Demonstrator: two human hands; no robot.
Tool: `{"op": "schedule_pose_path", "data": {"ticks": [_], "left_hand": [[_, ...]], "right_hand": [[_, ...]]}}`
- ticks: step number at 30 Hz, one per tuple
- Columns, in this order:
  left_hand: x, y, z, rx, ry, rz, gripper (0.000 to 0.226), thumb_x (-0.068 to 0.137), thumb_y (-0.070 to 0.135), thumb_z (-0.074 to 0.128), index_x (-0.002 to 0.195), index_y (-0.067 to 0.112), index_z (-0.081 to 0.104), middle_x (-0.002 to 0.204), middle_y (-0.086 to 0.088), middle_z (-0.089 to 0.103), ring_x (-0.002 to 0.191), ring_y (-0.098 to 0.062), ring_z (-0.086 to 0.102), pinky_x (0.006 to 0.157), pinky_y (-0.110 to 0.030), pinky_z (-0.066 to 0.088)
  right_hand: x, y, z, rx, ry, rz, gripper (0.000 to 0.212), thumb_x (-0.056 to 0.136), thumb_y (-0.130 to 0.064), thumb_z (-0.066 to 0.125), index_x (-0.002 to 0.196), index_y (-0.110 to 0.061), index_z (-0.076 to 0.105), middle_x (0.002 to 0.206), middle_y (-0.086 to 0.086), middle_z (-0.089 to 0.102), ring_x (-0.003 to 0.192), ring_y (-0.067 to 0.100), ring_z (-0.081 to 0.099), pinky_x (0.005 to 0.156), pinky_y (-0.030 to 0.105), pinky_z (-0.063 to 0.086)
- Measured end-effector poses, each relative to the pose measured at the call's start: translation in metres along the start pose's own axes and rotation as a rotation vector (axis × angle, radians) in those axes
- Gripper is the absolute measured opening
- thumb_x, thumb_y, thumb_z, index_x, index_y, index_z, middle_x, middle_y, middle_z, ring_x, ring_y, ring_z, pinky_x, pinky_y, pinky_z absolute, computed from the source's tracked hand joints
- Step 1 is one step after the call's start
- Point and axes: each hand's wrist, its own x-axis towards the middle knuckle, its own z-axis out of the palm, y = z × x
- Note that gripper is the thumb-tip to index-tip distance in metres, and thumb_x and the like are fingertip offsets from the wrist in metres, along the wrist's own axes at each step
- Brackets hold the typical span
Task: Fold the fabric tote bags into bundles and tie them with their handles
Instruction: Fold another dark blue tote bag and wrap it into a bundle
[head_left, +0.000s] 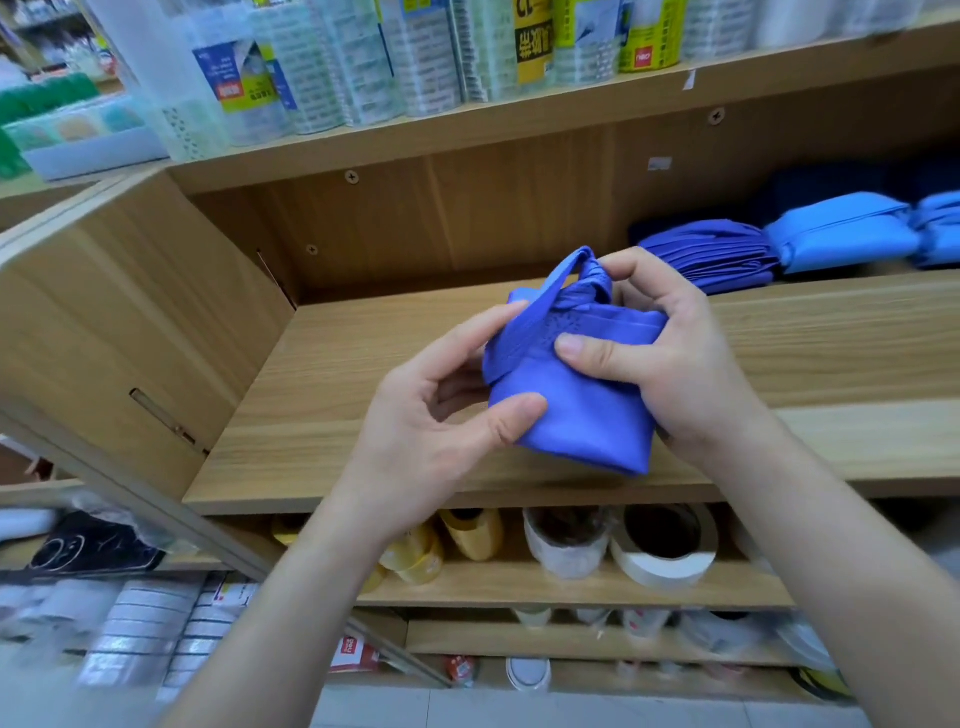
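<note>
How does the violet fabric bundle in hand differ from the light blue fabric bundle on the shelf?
The violet fabric bundle is darker than the light blue fabric bundle. Left hand and right hand grip the violet one; the light blue one lies on the wooden shelf. Both are folded.

Both my forearms are bare and raised. My left hand (441, 415) pinches the folded blue fabric bundle (582, 421); my right hand (670, 358) grips it, thumb pressing.
</note>
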Motion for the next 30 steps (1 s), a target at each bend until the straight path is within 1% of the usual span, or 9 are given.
{"op": "schedule_pose_path", "data": {"ticks": [3,8,11,15,17,21,24,27,30], "left_hand": [[-0.001,-0.001,-0.006,0.048,-0.058,-0.013,0.068,0.060,0.024,0.084,0.123,0.023,0.057,0.114,0.003,0.066,0.110,-0.016,0.062,0.093,-0.026,0.051],[0.000,-0.001,-0.005,0.082,0.031,-0.040,0.056,0.049,0.032,0.087,0.097,0.018,0.062,0.095,0.011,0.067,0.094,-0.008,0.065,0.082,-0.025,0.053],[-0.002,0.002,-0.004,0.175,0.055,0.010,0.046,0.050,0.039,0.087,0.084,0.016,0.064,0.084,0.002,0.068,0.082,-0.025,0.063,0.076,-0.042,0.054],[-0.007,-0.001,0.006,0.192,0.174,0.096,0.045,0.059,0.041,0.084,0.073,0.005,0.061,0.073,-0.020,0.058,0.069,-0.043,0.048,0.060,-0.054,0.044],[-0.010,-0.002,0.013,0.145,0.231,0.103,0.040,0.065,0.036,0.082,0.076,0.004,0.059,0.074,-0.019,0.059,0.070,-0.042,0.051,0.059,-0.050,0.047],[-0.014,-0.005,0.019,-0.078,0.154,0.023,0.031,0.074,0.003,0.079,0.092,0.009,0.055,0.089,0.006,0.069,0.086,-0.009,0.066,0.074,-0.022,0.054],[-0.010,-0.010,0.017,-0.063,0.193,0.019,0.027,0.074,-0.005,0.074,0.089,0.006,0.053,0.084,0.012,0.070,0.081,-0.002,0.067,0.071,-0.017,0.053],[-0.002,-0.012,0.012,0.004,0.235,0.024,0.025,0.072,-0.004,0.075,0.084,0.007,0.056,0.079,0.009,0.068,0.076,-0.005,0.066,0.071,-0.022,0.054],[0.001,-0.012,0.009,0.047,0.228,0.041,0.028,0.073,-0.006,0.077,0.083,0.013,0.060,0.081,0.005,0.068,0.079,-0.011,0.068,0.072,-0.026,0.056]], "right_hand": [[0.000,0.001,-0.002,0.095,0.043,0.085,0.033,0.055,-0.021,0.085,0.081,-0.031,0.067,0.088,0.017,0.059,0.081,0.028,0.059,0.076,0.046,0.052],[-0.001,0.002,0.003,0.216,0.080,0.144,0.036,0.058,-0.001,0.082,0.082,-0.022,0.066,0.078,-0.004,0.066,0.075,0.014,0.064,0.070,0.028,0.055],[-0.003,0.003,0.009,0.294,0.139,0.171,0.025,0.062,-0.006,0.074,0.083,-0.016,0.065,0.077,-0.006,0.068,0.073,0.009,0.065,0.068,0.023,0.054],[-0.004,0.007,0.021,0.381,0.257,0.162,0.023,0.073,0.012,0.068,0.080,-0.009,0.064,0.072,-0.004,0.066,0.070,0.010,0.064,0.066,0.022,0.054],[-0.005,0.007,0.026,0.417,0.314,0.162,0.023,0.075,0.015,0.068,0.078,-0.008,0.065,0.071,-0.002,0.066,0.068,0.012,0.064,0.064,0.023,0.054],[-0.003,0.006,0.029,0.433,0.402,0.161,0.022,0.075,0.012,0.071,0.078,-0.009,0.067,0.073,0.002,0.070,0.069,0.016,0.067,0.065,0.027,0.056],[-0.004,0.010,0.036,0.428,0.453,0.182,0.021,0.077,0.006,0.074,0.084,-0.012,0.067,0.079,0.002,0.071,0.075,0.017,0.068,0.068,0.030,0.056],[-0.009,0.013,0.039,0.566,0.305,0.317,0.044,0.070,-0.012,0.078,0.110,-0.017,0.060,0.101,0.004,0.071,0.084,0.021,0.069,0.064,0.035,0.056],[-0.013,0.009,0.035,0.568,0.089,0.440,0.063,0.065,-0.022,0.075,0.124,-0.024,0.055,0.101,0.000,0.071,0.078,0.016,0.070,0.055,0.028,0.053]]}}
